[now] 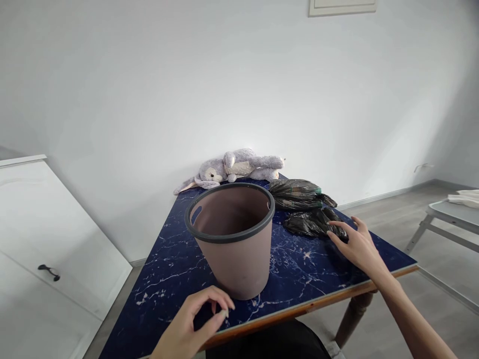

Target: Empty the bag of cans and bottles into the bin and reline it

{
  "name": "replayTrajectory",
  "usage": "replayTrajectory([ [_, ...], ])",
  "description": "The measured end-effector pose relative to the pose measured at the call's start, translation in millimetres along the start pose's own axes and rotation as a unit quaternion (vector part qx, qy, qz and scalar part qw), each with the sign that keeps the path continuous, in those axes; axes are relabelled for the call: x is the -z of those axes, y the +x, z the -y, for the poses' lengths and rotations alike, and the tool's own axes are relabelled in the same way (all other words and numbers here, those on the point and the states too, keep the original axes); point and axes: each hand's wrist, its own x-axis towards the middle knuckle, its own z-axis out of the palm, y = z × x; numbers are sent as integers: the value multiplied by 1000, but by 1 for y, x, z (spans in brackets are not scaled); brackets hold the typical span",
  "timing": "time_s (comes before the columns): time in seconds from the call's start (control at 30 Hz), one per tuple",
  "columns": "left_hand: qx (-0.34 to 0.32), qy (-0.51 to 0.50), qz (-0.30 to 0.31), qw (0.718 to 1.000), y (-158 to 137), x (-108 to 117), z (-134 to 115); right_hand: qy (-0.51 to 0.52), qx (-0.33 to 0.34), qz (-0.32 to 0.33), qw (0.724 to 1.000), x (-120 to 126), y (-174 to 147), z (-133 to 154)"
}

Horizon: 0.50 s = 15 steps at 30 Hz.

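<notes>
My right hand (357, 247) is over the right end of a crumpled black plastic bag (309, 223) on the table. Its thumb and fingers are apart at the bag's edge; whether they touch it I cannot tell. My left hand (194, 319) is near the table's front edge, fingers curled and thumb tip close to the fingertips, with nothing visible in it. Just beyond the left hand stands an upright brownish trash can (239, 264) with a dark grey rim and handle cutouts. What I see of its inside is bare.
Behind the crumpled bag lies a fuller black plastic bag (295, 193). A grey plush rabbit (239, 167) rests on its side against the wall. The blue marbled table (164, 279) stands between a white cabinet (56, 239) and a grey folding table (454, 214).
</notes>
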Motion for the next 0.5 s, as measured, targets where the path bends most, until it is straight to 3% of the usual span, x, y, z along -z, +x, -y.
replayTrajectory([
  [0.17,22,-15,-6,1000,12,-18,-1,37,11,61,997,-9,1,-9],
  [0.37,62,15,-22,998,24,-18,12,67,39,79,994,-12,-14,26],
  [0.5,62,42,-28,997,24,-23,13,100,53,69,991,0,-28,57],
])
